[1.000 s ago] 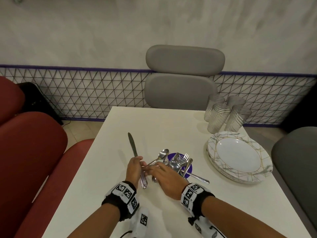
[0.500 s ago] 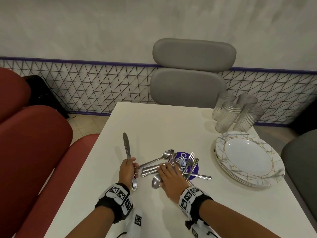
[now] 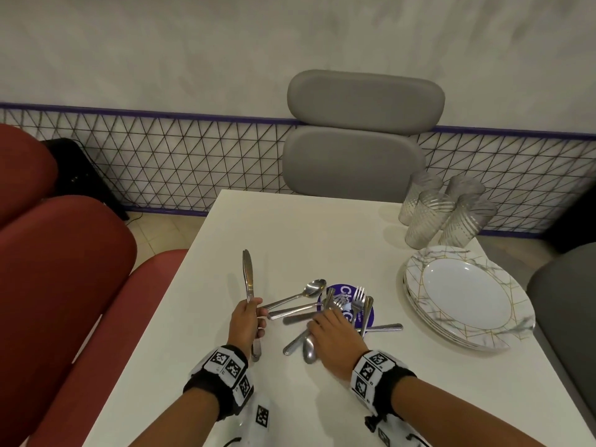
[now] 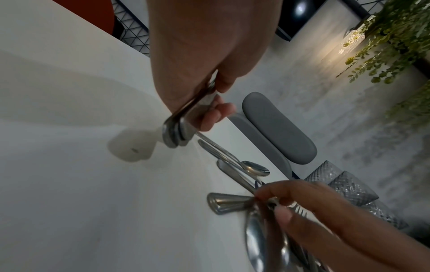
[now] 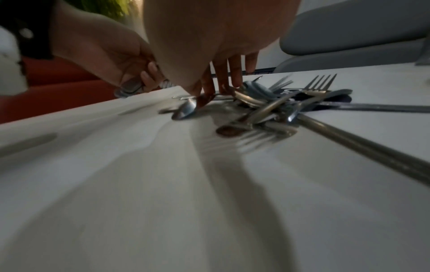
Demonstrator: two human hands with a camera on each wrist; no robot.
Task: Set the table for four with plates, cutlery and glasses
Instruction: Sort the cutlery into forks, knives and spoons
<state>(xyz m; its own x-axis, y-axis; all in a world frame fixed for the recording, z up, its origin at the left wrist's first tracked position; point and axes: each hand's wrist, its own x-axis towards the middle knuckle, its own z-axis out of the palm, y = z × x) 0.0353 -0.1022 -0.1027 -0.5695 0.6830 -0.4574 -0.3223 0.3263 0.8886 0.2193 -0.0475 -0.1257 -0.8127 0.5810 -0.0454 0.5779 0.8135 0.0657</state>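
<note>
My left hand [image 3: 254,321] grips a bundle of table knives [image 3: 247,275] by the handles, blades pointing away over the white table [image 3: 290,227]. The handle ends [image 4: 173,132] stick out below the fist. Just to its right lies a loose pile of cutlery [image 3: 303,306] with spoons and forks on a purple round sticker [image 3: 371,314]. My right hand [image 3: 322,321] is down on the pile and pinches a flared handle [image 4: 223,202] between thumb and fingers. A stack of marbled plates [image 3: 503,285] sits at the right. Several ribbed glasses [image 3: 429,217] stand behind it.
A grey chair [image 3: 354,156] stands at the far end of the table, with another grey seat [image 3: 567,301] at the right edge. Red seats [image 3: 64,253] line the left side. A wire mesh panel [image 3: 177,162] runs along the wall.
My hands were together over the knife handles. The left hand has drawn left with the knives, and the right hand has gone into the pile.
</note>
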